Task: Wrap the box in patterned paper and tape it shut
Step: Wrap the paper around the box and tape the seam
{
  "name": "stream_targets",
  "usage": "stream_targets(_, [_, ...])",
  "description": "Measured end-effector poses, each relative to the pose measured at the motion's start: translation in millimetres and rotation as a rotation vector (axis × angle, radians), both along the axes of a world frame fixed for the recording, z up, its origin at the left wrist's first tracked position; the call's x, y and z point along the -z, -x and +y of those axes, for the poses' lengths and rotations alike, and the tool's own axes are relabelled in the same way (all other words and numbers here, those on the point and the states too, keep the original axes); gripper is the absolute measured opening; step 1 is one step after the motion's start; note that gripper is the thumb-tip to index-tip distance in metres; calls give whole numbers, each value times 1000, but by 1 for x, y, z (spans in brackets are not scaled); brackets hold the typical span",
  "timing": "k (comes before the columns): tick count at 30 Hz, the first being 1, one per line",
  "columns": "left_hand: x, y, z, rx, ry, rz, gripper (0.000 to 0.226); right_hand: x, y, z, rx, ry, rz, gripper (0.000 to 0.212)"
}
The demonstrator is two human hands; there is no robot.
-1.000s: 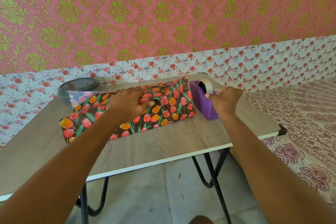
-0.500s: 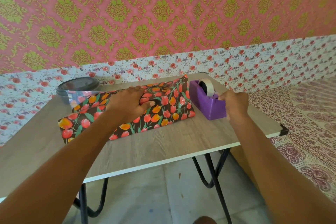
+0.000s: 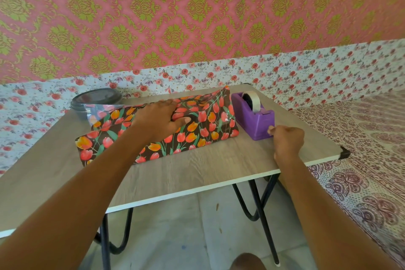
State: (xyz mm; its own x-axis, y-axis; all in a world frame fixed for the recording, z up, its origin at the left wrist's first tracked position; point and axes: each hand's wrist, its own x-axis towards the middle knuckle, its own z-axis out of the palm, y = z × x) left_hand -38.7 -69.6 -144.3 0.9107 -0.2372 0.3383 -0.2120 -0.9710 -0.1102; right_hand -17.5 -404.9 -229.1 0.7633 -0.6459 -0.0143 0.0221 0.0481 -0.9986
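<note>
The box is hidden under dark paper printed with red and orange tulips (image 3: 203,125), which lies folded over it on the wooden table (image 3: 197,171). My left hand (image 3: 160,118) presses flat on top of the paper, fingers spread. A purple tape dispenser (image 3: 254,118) with a white tape roll (image 3: 254,101) stands just right of the wrapped box. My right hand (image 3: 287,140) is at the dispenser's near end, fingers curled; whether it pinches a strip of tape cannot be made out.
A round dark lidded container (image 3: 96,98) sits at the table's back left, partly behind the paper. The table's front right corner (image 3: 344,153) has a dark cap. A patterned bedspread (image 3: 361,149) lies to the right; floral wallpaper covers the wall behind.
My right hand has drawn back from the tape roll toward me, past the dispenser's near end. My left hand has stayed pressed on the paper.
</note>
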Motion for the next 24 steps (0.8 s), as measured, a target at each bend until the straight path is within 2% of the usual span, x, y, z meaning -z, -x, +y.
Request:
stream_targets(5, [2,-2,0,6,-2,-6,89,-1,13,8,-25,98,-157,17])
stream_targets(12, [4,-4,0,-13,1,-13,91,-18,20,33,-420,144,-353,21])
stream_targets(17, [4,-1,-2,-3,-5,-29,81,-61,13,72,-555,351,-470,14])
stream_targets(21, [3,1,-3,-21,6,-33,81,-93,2,110,-666,546,-454,45])
stream_targets(24, [4,0,-3,-33,11,-34,84,-118,-14,140,-678,588,-398,45])
